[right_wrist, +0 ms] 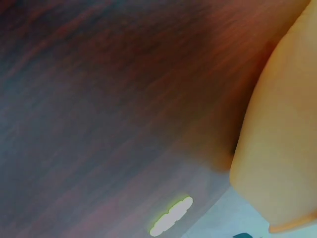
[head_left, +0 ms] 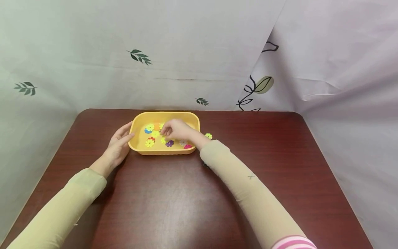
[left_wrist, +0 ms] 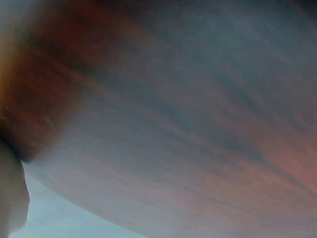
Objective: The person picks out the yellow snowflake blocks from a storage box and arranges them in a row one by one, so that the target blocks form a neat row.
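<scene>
A yellow plastic tray (head_left: 164, 152) with rounded corners stands at the back of the table. Several flower-shaped plastic discs lie in it, among them a yellow disc (head_left: 150, 143), a purple disc (head_left: 169, 143) and an orange disc (head_left: 157, 127). My left hand (head_left: 118, 145) holds the tray's left end, with the thumb at the rim and the fingers along the outside. Over the tray's right wall reaches my right hand (head_left: 177, 129), its fingers bent down above the discs. Whether the fingertips pinch a disc is hidden. The right wrist view shows the tray's outer wall (right_wrist: 282, 139).
One yellow-green disc (head_left: 208, 136) is on the table right of the tray, beside my right wrist. A small dark piece (head_left: 205, 165) shows by the right sleeve. White cloth (head_left: 186, 52) with leaf prints hangs behind the brown table (head_left: 273, 166).
</scene>
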`<action>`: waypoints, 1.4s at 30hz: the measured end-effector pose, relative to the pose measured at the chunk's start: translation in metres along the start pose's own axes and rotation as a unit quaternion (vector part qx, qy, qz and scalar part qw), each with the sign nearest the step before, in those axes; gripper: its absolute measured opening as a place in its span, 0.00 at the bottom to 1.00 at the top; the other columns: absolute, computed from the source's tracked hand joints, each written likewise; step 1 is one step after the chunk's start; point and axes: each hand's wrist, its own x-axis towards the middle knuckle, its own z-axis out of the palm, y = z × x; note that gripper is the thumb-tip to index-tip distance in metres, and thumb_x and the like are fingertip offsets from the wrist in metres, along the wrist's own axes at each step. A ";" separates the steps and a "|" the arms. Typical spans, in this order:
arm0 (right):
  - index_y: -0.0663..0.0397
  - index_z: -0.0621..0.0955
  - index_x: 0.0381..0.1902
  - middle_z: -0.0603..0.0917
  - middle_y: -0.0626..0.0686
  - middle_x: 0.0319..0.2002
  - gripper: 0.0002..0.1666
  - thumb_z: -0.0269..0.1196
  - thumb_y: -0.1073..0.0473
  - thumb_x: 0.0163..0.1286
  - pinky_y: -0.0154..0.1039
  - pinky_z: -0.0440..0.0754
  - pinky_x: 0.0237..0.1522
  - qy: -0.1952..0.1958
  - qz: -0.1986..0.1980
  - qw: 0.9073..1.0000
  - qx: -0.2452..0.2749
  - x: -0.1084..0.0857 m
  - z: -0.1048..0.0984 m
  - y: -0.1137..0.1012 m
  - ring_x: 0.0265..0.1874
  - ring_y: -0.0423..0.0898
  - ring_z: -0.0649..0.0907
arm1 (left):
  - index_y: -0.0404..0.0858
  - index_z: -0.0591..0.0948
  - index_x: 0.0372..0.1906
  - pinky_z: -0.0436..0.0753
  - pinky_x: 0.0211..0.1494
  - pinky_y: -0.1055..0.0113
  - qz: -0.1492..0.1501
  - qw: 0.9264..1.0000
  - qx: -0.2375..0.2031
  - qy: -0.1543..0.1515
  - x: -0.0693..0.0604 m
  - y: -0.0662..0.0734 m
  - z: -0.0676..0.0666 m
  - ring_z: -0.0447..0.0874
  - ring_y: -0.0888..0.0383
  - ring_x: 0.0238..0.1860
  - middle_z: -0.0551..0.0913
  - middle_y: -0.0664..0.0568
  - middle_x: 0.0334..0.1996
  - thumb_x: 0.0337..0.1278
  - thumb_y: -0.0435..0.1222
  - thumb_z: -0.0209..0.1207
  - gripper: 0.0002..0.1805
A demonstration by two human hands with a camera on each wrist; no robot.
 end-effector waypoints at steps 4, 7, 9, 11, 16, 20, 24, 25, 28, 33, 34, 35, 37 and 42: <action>0.61 0.88 0.51 0.91 0.57 0.48 0.14 0.74 0.67 0.68 0.27 0.85 0.49 -0.004 0.004 1.000 -0.027 0.001 0.002 0.001 0.47 0.46 0.87 | 0.47 0.76 0.70 0.82 0.65 0.77 0.000 1.000 0.000 0.001 0.000 0.000 0.000 0.78 0.69 0.66 0.77 0.64 0.66 0.79 0.26 0.52 0.23; 0.60 0.88 0.52 0.90 0.56 0.48 0.15 0.74 0.67 0.68 0.28 0.85 0.51 -0.003 0.008 0.999 -0.034 0.002 0.004 0.000 0.47 0.47 0.87 | 0.47 0.77 0.69 0.82 0.66 0.77 0.002 1.000 -0.001 0.001 0.000 0.000 0.000 0.78 0.69 0.66 0.77 0.64 0.66 0.79 0.26 0.52 0.23; 0.59 0.88 0.52 0.90 0.56 0.49 0.16 0.75 0.66 0.68 0.29 0.84 0.52 -0.004 0.010 0.999 -0.040 0.002 0.004 0.001 0.48 0.47 0.86 | 0.47 0.77 0.69 0.82 0.66 0.77 0.003 1.000 0.000 0.000 0.000 0.000 0.000 0.78 0.69 0.66 0.77 0.64 0.66 0.79 0.26 0.52 0.23; 0.59 0.88 0.53 0.90 0.56 0.50 0.16 0.75 0.65 0.68 0.30 0.84 0.54 -0.008 0.007 0.999 -0.052 0.003 0.005 0.001 0.50 0.47 0.86 | 0.47 0.77 0.69 0.82 0.66 0.77 0.002 1.000 0.000 0.000 0.000 0.000 0.000 0.78 0.69 0.66 0.77 0.64 0.66 0.79 0.26 0.52 0.23; 0.58 0.88 0.54 0.88 0.56 0.53 0.16 0.74 0.64 0.69 0.31 0.83 0.57 -0.020 -0.011 0.996 -0.092 0.002 0.007 0.001 0.52 0.47 0.85 | 0.48 0.76 0.69 0.81 0.66 0.78 -0.001 1.000 0.000 0.001 0.000 -0.001 0.000 0.77 0.69 0.66 0.77 0.64 0.66 0.79 0.26 0.52 0.23; 0.58 0.88 0.54 0.87 0.56 0.52 0.15 0.73 0.63 0.71 0.31 0.82 0.56 -0.028 -0.018 0.994 -0.104 0.002 0.008 0.000 0.52 0.48 0.84 | 0.48 0.76 0.69 0.81 0.66 0.78 -0.003 1.000 0.001 0.003 0.000 0.000 0.000 0.77 0.70 0.66 0.77 0.65 0.65 0.79 0.26 0.53 0.22; 0.59 0.88 0.55 0.86 0.57 0.52 0.15 0.72 0.64 0.71 0.31 0.82 0.56 -0.037 -0.017 0.994 -0.102 0.001 0.007 -0.001 0.52 0.48 0.84 | 0.48 0.77 0.68 0.81 0.65 0.78 -0.001 1.000 0.001 0.003 0.000 0.000 0.001 0.77 0.70 0.66 0.77 0.64 0.65 0.79 0.26 0.52 0.22; 0.59 0.88 0.55 0.87 0.57 0.52 0.16 0.72 0.64 0.71 0.31 0.82 0.57 -0.039 -0.017 0.994 -0.102 0.001 0.007 -0.001 0.52 0.48 0.84 | 0.48 0.77 0.68 0.81 0.65 0.78 -0.001 1.000 0.001 0.003 0.000 0.000 0.001 0.78 0.70 0.66 0.77 0.65 0.65 0.79 0.26 0.52 0.22; 0.59 0.87 0.56 0.87 0.57 0.53 0.16 0.71 0.64 0.72 0.32 0.82 0.57 -0.046 -0.015 0.994 -0.101 0.001 0.007 -0.001 0.52 0.48 0.84 | 0.49 0.77 0.68 0.81 0.65 0.78 -0.003 1.000 0.003 0.003 0.000 0.000 0.000 0.78 0.70 0.66 0.77 0.65 0.65 0.79 0.26 0.52 0.22; 0.59 0.87 0.54 0.87 0.56 0.51 0.15 0.73 0.64 0.71 0.30 0.81 0.55 -0.043 -0.001 0.996 -0.079 0.001 0.007 0.001 0.50 0.46 0.83 | 0.50 0.77 0.68 0.81 0.65 0.79 -0.006 1.000 0.009 0.006 0.000 -0.002 0.000 0.77 0.71 0.66 0.77 0.66 0.65 0.80 0.27 0.52 0.22; 0.59 0.87 0.53 0.87 0.56 0.50 0.15 0.73 0.64 0.70 0.30 0.81 0.54 -0.040 0.001 0.997 -0.073 0.002 0.008 0.001 0.49 0.45 0.82 | 0.50 0.77 0.68 0.81 0.65 0.79 -0.005 1.000 0.007 0.006 0.000 -0.002 0.000 0.77 0.70 0.66 0.77 0.66 0.65 0.80 0.27 0.52 0.22; 0.59 0.87 0.52 0.87 0.56 0.49 0.14 0.73 0.64 0.70 0.30 0.80 0.54 -0.036 0.002 0.997 -0.067 0.002 0.008 0.002 0.48 0.45 0.82 | 0.49 0.77 0.68 0.81 0.65 0.79 -0.004 1.000 0.006 0.006 0.000 -0.002 0.000 0.77 0.70 0.66 0.77 0.66 0.65 0.80 0.27 0.52 0.22; 0.59 0.87 0.51 0.86 0.56 0.47 0.13 0.73 0.64 0.70 0.29 0.80 0.52 -0.028 0.003 0.998 -0.056 0.003 0.008 0.003 0.47 0.44 0.82 | 0.49 0.78 0.67 0.81 0.65 0.78 -0.002 1.000 0.001 0.006 0.000 -0.002 0.000 0.77 0.70 0.66 0.78 0.65 0.65 0.79 0.26 0.52 0.22; 0.58 0.87 0.48 0.87 0.55 0.43 0.09 0.71 0.66 0.71 0.29 0.81 0.48 -0.013 0.003 0.999 -0.033 0.002 0.005 0.003 0.43 0.44 0.83 | 0.49 0.78 0.67 0.82 0.65 0.78 -0.001 1.000 0.000 0.006 0.001 -0.001 0.000 0.77 0.70 0.66 0.78 0.65 0.65 0.79 0.26 0.52 0.22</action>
